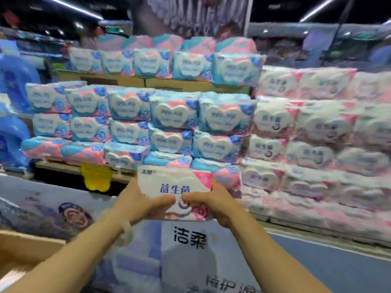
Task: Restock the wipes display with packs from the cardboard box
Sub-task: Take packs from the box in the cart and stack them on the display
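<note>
A white and pink wipes pack (173, 182) with blue lettering is held up in front of the display. My left hand (137, 203) grips its left side, thumb across the front. My right hand (213, 205) grips its right side, its thumb meeting the left one near the middle. Behind it rise stacked blue and pink wipes packs (173, 115) in several rows. To the right stands a wall of white and pink packs (313, 132) like the one I hold. A corner of the cardboard box (25, 250) shows at the lower left.
A yellow price tag (96, 176) hangs from the shelf edge. A printed display panel (190, 240) fronts the stand below my hands. Blue packaged goods (12, 85) sit at far left. Grey floor (338, 267) lies at the lower right.
</note>
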Tool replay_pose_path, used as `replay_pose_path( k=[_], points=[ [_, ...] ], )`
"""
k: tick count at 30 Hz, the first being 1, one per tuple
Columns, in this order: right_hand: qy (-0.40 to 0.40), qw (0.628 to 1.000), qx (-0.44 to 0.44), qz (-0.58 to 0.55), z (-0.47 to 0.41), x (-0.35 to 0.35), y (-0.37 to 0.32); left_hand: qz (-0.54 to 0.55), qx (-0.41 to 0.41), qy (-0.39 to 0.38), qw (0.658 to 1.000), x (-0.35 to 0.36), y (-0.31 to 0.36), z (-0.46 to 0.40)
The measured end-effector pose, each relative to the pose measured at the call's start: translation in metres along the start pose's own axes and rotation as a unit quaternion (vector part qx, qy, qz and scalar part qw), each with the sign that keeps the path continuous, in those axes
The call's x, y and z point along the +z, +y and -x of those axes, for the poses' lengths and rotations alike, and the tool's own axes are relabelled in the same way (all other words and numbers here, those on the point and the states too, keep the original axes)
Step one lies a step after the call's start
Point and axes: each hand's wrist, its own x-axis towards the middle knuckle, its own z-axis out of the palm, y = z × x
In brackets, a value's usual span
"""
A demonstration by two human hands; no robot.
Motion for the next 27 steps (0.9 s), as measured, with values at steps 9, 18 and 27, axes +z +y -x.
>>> replay_pose_path(
  k=[9, 18, 27],
  points=[
    [0.170, 0.985, -0.029, 0.025, 0.125, -0.261, -0.046, 0.048, 0.110, -0.101, 0.988, 0.225, 0.171, -0.040],
    [0.246, 0.965, -0.068, 0.065, 0.167, -0.453, -0.095, 0.063, 0.201, -0.136, 0.968, 0.380, 0.302, -0.104],
    [0.297, 0.937, -0.164, 0.085, 0.096, -0.561, -0.168, 0.060, 0.256, -0.057, 0.963, 0.430, 0.390, -0.250]
  ],
)
